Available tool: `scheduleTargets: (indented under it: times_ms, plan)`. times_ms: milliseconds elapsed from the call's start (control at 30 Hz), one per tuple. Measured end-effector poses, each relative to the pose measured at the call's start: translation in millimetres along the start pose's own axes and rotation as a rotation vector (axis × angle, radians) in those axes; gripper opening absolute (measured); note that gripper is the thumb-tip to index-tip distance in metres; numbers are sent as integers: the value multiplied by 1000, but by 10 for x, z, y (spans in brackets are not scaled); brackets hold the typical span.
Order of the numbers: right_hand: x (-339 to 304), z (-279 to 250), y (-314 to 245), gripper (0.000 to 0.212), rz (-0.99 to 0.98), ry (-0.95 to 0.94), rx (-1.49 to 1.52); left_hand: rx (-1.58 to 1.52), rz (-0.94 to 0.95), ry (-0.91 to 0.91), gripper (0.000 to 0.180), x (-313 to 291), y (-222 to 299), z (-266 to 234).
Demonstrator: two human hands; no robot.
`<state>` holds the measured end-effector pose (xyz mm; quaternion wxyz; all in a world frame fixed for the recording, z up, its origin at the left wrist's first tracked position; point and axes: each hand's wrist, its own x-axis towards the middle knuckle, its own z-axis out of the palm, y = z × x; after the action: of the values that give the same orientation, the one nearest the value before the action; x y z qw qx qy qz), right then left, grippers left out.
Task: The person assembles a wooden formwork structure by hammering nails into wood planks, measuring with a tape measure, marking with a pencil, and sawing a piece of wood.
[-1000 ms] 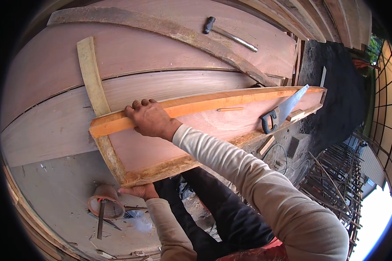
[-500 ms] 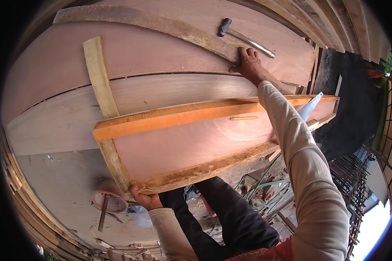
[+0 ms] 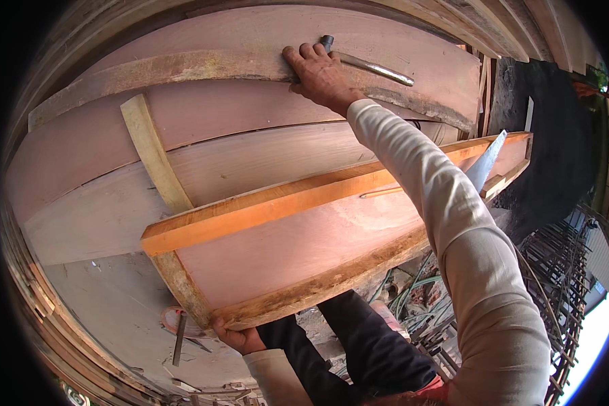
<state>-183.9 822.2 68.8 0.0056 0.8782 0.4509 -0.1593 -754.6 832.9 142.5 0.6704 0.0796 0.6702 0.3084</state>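
Note:
My left hand grips the near left corner of a long wooden-framed panel, thumb at the edge and the other fingers mostly hidden. It has pinkish plywood inside and an orange-toned far rail. Farther off, my right hand is closed across a long rough-edged plank, fingers toward its far side and thumb at its near edge. The plank lies over a plywood sheet. A hammer with a metal handle lies just beyond my right hand, its head partly hidden by the fingers.
On the panel lie a pencil and, toward its right end, a pale saw-like blade. A narrow wood strip reaches from the plywood to the panel. A round container stands on the floor at lower left. Stacked boards line the far right.
My right hand has moved left along with the plank, whose left end has swung nearer. My left hand stays on the panel's corner. The whole view has shifted slightly.

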Motion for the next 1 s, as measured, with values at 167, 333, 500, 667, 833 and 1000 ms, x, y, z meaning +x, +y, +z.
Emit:
scheduleTargets:
  times_ms: [167,333,500,667,833,1000]
  plan:
    - [292,-57,93,76,77,-49,-14,-21,-37,3,51,594,-111,-106]
    - [-3,43,262,70,43,33,-118,-39,-161,25,43,974,-409,-97]
    - [-238,-21,281,65,37,97,147,5,-157,15,43,967,-362,-97]
    - [-463,-175,1459,43,362,191,199,-21,-162,-22,42,1100,-488,-185]
    - [-581,-191,1997,31,170,-132,-35,98,-145,85,35,1097,-525,-86]
    - [-514,-154,1787,32,52,-208,-288,139,-129,149,42,1118,-423,-89]
